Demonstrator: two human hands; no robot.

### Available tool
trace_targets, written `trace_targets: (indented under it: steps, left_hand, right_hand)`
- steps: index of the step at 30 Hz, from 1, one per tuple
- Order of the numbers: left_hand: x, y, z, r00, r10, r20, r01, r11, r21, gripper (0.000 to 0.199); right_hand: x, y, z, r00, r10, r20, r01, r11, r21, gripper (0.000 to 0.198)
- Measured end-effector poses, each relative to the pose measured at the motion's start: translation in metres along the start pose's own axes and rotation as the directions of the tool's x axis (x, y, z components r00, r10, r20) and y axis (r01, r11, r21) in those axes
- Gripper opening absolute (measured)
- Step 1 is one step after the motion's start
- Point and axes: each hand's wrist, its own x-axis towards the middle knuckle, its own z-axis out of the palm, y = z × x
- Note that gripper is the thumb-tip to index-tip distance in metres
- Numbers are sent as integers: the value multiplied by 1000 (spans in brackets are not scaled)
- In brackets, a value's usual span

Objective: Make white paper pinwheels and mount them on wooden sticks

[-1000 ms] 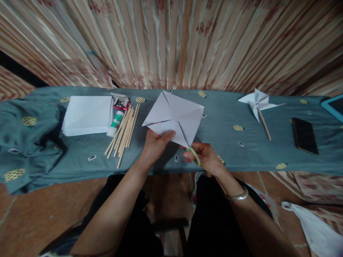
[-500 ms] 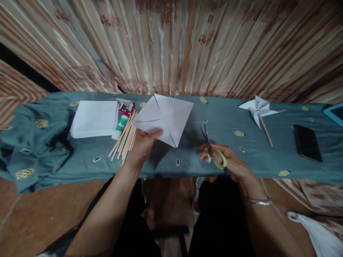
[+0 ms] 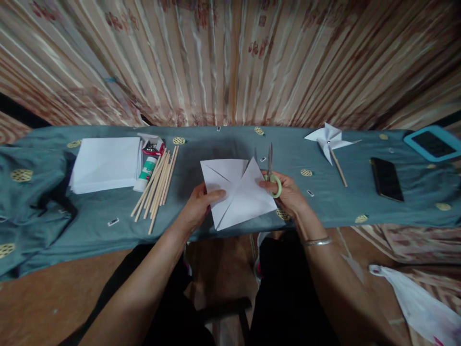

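The biggest thing is a tall, pleated, cream and red-brown cloth curtain (image 3: 223, 62). In front of it is a long bench (image 3: 324, 206) under a grey-green cloth with yellow pineapples. On its left side is a neat pile of white paper (image 3: 106, 163). A square white paper sheet (image 3: 245, 197) is held up over the middle of the bench, close to the front edge. At the right are a flat, blue-rimmed tablet (image 3: 434, 143), a white paper pinwheel on a wooden stick (image 3: 329, 142) and a black phone (image 3: 387, 179).

The left hand (image 3: 198, 204) pinches the sheet, thumb on top and fingers under. The right hand (image 3: 288, 192) has its fingers closed around small scissors with pale green handles (image 3: 276, 186), and its thumb is at the sheet's right edge.

Beside the pile are thin, round wooden sticks (image 3: 158, 185), a green and white tube (image 3: 146, 174) and a little red and white box (image 3: 151, 145) of shiny bits.

Smallest are the slits: I see three, and cannot tell about the corner by the right hand. To handle it well, I'd pinch softly between slits, keep the middle whole and point the blades away.
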Motion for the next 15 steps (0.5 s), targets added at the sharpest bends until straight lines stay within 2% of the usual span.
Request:
trace_targets:
  steps: [4, 7, 9, 12, 15]
  left_hand:
    - [-5, 6, 7, 998, 5, 67, 9, 979, -205, 52]
    - [-7, 5, 15, 993, 37, 110, -7, 964, -266, 53]
    - [-6, 1, 20, 994, 54, 100, -25, 962, -273, 51]
    - [-1, -5, 26, 997, 51, -56, -66, 949, -310, 44]
    - [5, -4, 23, 968, -8, -249, -91, 920, -382, 29]
  right_hand:
    - [2, 8, 14, 992, -61, -109, 79, 983, 166, 38]
    - [6, 14, 21, 972, -127, -197, 172, 957, 233, 36]
    - [8, 18, 26, 966, -162, -199, 206, 952, 228, 36]
    - [9, 23, 31, 965, -198, -171, 227, 959, 170, 38]
    - [4, 25, 33, 962, -243, -125, 252, 965, 69, 39]
